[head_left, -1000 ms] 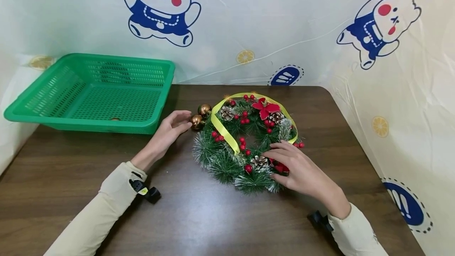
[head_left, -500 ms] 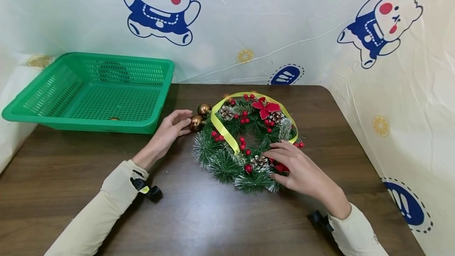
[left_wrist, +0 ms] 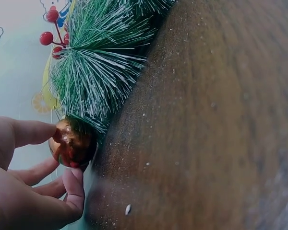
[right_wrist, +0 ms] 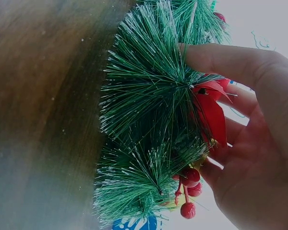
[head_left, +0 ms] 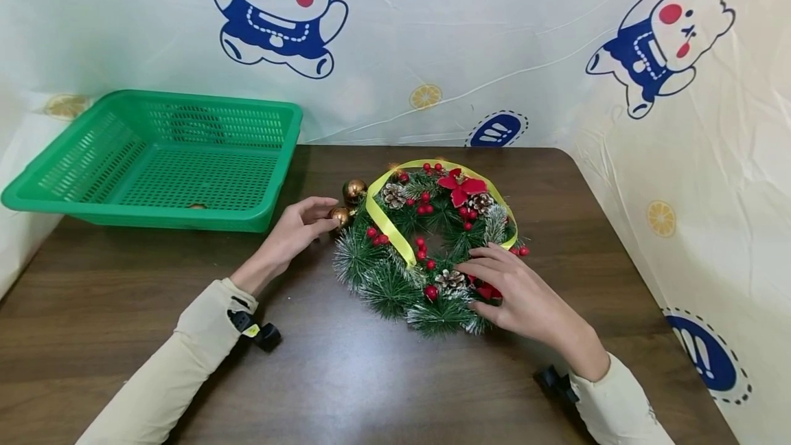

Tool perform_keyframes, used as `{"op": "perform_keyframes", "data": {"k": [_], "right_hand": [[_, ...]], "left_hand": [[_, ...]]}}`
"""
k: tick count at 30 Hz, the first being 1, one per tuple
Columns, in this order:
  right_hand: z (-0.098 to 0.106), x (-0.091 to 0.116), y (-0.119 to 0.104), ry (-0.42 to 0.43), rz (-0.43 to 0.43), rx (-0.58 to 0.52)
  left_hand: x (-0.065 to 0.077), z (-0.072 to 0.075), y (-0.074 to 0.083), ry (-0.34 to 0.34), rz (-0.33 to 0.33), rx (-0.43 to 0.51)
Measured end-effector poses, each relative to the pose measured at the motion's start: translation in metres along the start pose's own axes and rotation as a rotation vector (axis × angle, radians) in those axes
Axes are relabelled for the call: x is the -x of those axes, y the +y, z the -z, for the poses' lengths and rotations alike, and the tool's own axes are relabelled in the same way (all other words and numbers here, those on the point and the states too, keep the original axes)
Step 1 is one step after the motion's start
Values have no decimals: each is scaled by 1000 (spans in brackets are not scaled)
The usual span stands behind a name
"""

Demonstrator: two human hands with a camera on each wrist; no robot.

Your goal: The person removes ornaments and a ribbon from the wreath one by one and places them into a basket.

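A Christmas wreath point(head_left: 383, 280) of green needles, red berries, pine cones and a yellow ribbon lies on the brown table point(head_left: 371, 390). Two gold balls sit at its left edge. My left hand point(head_left: 324, 217) pinches the nearer gold ball point(head_left: 340, 214) between thumb and fingers. The left wrist view shows the ball point(left_wrist: 72, 143) held against the needles point(left_wrist: 101, 72). My right hand point(head_left: 478, 287) grips the wreath's near right side, beside a red flower. In the right wrist view the thumb point(right_wrist: 206, 57) presses on the needles point(right_wrist: 149, 110) and the fingers curl behind them.
An empty green plastic basket point(head_left: 272, 204) stands at the back left, just left of my left hand. The second gold ball point(head_left: 354, 189) is behind the first. A printed plastic sheet point(head_left: 556, 53) walls the table at the back and right.
My left hand's fingers have closed round the nearer gold ball, which they only touched before. The right hand and the wreath have stayed put.
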State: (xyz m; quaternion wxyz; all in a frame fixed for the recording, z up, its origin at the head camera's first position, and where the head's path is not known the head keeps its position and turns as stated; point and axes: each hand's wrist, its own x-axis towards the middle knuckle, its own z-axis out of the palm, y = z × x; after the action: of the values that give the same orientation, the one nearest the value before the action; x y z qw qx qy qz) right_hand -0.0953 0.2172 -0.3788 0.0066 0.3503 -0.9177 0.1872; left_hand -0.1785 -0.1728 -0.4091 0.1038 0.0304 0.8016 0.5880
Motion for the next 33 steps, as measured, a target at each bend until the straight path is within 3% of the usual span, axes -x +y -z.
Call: {"op": "perform_keyframes", "data": {"k": [12, 33], "right_hand": [[-1, 0, 0, 5, 3, 5], [0, 0, 0, -3, -10, 7]], "left_hand": [[0, 0, 4, 4, -38, 113], [4, 1, 13, 36, -66, 107]]}}
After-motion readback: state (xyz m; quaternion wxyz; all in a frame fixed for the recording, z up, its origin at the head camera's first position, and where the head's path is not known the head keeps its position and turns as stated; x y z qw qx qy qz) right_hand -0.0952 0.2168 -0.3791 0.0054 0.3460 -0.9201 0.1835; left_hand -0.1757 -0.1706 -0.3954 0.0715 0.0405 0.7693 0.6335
